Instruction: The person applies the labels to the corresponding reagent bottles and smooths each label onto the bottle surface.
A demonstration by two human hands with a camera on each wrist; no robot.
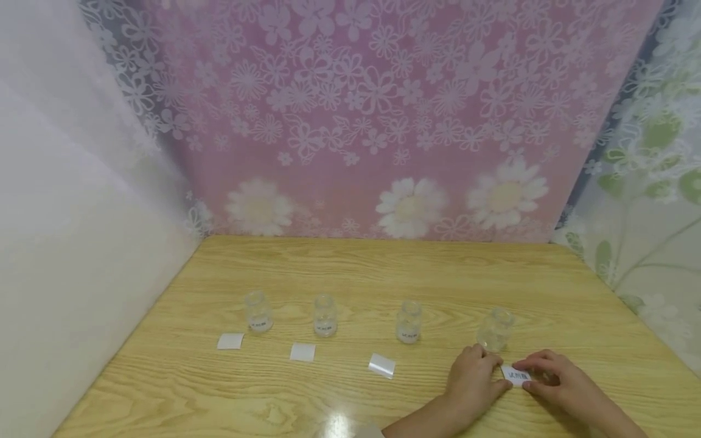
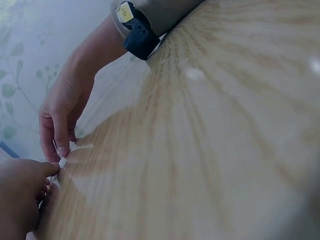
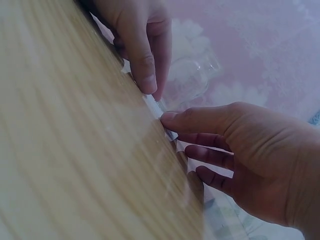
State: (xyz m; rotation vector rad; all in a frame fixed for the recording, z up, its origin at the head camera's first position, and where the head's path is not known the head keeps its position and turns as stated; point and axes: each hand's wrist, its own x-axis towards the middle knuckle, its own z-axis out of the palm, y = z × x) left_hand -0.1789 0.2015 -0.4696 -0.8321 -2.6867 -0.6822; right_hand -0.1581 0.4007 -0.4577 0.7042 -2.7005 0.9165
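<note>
Both hands are at a small white printed label (image 1: 517, 376) low over the wooden table at the right. At its left edge, my left hand (image 1: 473, 380) pinches it between thumb and fingers. My right hand (image 1: 566, 383) grips the right edge the same way, its other fingers loosely bent in the right wrist view. Dark characters on the label face up. Just behind the hands stands a clear glass bottle (image 1: 495, 328) with no label showing on it. In the left wrist view the label is mostly hidden by the fingers.
Three more clear bottles, each with a printed label low on its front, stand in a row leftward: a near one (image 1: 409, 322), a middle one (image 1: 325, 316), a far-left one (image 1: 258, 311). Three white paper pieces lie before them, one glossy (image 1: 381, 365). A floral curtain (image 1: 356, 121) hangs behind the table (image 1: 219, 401).
</note>
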